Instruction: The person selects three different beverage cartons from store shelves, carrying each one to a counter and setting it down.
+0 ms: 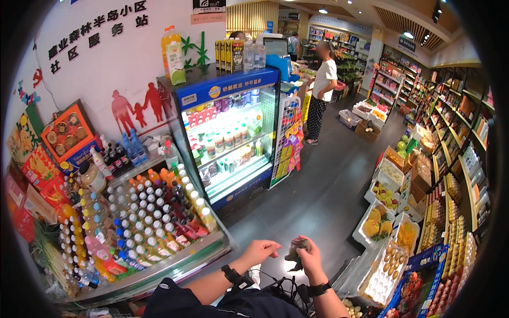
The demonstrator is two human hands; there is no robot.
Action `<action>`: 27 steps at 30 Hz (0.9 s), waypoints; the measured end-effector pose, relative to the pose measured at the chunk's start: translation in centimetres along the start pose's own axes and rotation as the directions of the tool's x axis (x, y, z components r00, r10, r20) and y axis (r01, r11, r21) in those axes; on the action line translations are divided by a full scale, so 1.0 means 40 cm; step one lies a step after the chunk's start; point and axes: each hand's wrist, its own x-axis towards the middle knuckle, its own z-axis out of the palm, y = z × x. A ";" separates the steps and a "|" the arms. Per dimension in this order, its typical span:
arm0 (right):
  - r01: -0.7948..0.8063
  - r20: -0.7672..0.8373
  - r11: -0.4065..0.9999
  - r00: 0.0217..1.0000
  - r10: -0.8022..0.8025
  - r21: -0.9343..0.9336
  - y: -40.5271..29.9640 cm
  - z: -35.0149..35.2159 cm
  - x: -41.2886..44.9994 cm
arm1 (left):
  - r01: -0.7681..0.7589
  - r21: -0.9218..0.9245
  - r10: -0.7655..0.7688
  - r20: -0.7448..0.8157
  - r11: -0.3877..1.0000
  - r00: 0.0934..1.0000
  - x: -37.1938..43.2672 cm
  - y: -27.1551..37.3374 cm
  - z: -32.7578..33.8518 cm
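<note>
My right hand (311, 258) grips a crumpled dark grey-green thing (295, 254), perhaps cloth or thin plastic, in front of my body. To its left, a short gap away, my left hand (260, 253) has its fingers curled together, and I see nothing in them. Both wrists wear black straps. Black cables (284, 287) hang at my waist, below the hands. Left of my left hand stands an open-topped display case (206, 254) packed with upright drink bottles (149, 220), most with white caps.
Ahead is a lit drinks fridge (228, 75) with a hanging snack rack (289, 147) at its side. A person (327, 79) stands at the counter. Along my right run an egg tray (379, 284), a foam box of pineapples (368, 214) and shelves of eggs (453, 226). Dark floor (318, 179) lies between.
</note>
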 end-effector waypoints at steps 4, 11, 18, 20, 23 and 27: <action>0.011 -0.093 1.000 0.996 -0.009 0.016 -0.018 -0.098 0.162 | -0.328 -0.219 0.343 0.035 0.919 0.939 0.216 0.180 -0.101; 0.082 -0.113 0.996 0.991 -0.078 0.032 -0.143 -0.094 0.433 | -0.963 -0.235 0.962 -0.204 0.132 0.181 0.388 0.558 -0.259; 0.011 0.040 1.000 0.999 -0.010 -0.016 -0.165 -0.030 0.711 | -0.906 -0.108 0.910 -0.116 -0.409 -0.398 0.477 0.709 -0.324; -0.025 0.093 1.000 0.995 0.026 -0.011 -0.153 -0.031 0.787 | -0.881 -0.077 0.877 -0.169 -0.467 -0.450 0.544 0.717 -0.313; -0.081 0.184 0.996 0.979 0.086 -0.037 -0.153 -0.015 0.916 | -0.896 -0.041 0.890 -0.141 -0.442 -0.433 0.628 0.720 -0.310; -0.112 0.327 0.992 0.937 0.122 -0.048 -0.166 -0.006 1.092 | -0.934 0.012 0.932 -0.070 -0.356 -0.356 0.730 0.735 -0.303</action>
